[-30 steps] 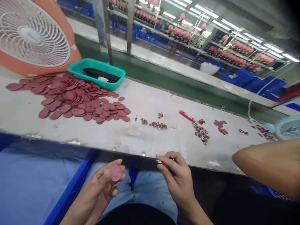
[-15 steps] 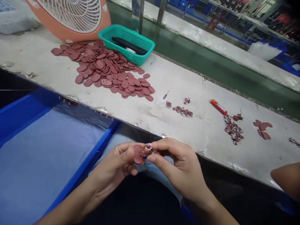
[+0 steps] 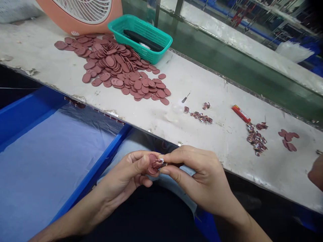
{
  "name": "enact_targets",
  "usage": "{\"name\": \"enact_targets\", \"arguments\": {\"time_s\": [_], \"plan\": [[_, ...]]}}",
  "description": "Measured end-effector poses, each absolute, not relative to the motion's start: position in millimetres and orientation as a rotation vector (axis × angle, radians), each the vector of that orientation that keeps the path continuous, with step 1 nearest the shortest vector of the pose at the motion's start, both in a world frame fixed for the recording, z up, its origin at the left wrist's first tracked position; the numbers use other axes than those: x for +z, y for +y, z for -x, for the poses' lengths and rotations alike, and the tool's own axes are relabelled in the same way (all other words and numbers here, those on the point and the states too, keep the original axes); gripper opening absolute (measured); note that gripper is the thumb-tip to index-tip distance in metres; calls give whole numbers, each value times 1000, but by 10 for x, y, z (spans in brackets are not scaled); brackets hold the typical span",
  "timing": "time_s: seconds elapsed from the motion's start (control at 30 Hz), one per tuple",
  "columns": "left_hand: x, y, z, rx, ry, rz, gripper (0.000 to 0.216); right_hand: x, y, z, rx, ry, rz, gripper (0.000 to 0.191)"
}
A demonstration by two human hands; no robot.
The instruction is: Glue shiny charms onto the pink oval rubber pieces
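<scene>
Over my lap, my left hand (image 3: 128, 174) pinches a dark pink oval piece (image 3: 151, 163) between thumb and fingers. My right hand (image 3: 199, 174) presses a small shiny red-and-white bit (image 3: 159, 163) against that piece with thumb and forefinger. Both hands meet just below the front edge of the white worktable (image 3: 181, 80). A big heap of the same pink oval pieces (image 3: 118, 70) lies on the table at the upper left.
A teal basket (image 3: 161, 47) with a black object stands behind the heap, beside an orange fan (image 3: 83, 13). Small piles of shiny bits (image 3: 199, 116) (image 3: 256, 139), a red lighter (image 3: 241, 113) and a few pink pieces (image 3: 287, 139) lie to the right. A blue bin (image 3: 45, 158) sits at my left. Another person's arm (image 3: 316, 174) shows at the right edge.
My hands came together: the right one brought the small shiny bit onto the pink piece held in the left. The view tilted down and to the left.
</scene>
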State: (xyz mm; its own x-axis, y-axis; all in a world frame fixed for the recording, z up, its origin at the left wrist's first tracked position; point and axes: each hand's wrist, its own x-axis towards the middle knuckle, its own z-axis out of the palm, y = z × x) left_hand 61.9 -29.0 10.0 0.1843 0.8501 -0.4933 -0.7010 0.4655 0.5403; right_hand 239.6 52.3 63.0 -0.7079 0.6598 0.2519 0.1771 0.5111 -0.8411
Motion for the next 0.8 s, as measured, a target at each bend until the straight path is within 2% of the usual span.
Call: {"name": "enact_targets", "arguments": {"time_s": [0.37,0.8], "plan": [[137,-273,-636,1079,832,-164,36,659,559,-2384,1178,-2246,694,11],[190,-299,-641,1128,947,-157,34,704,543,-2392,1063,-2345,585,13]]}}
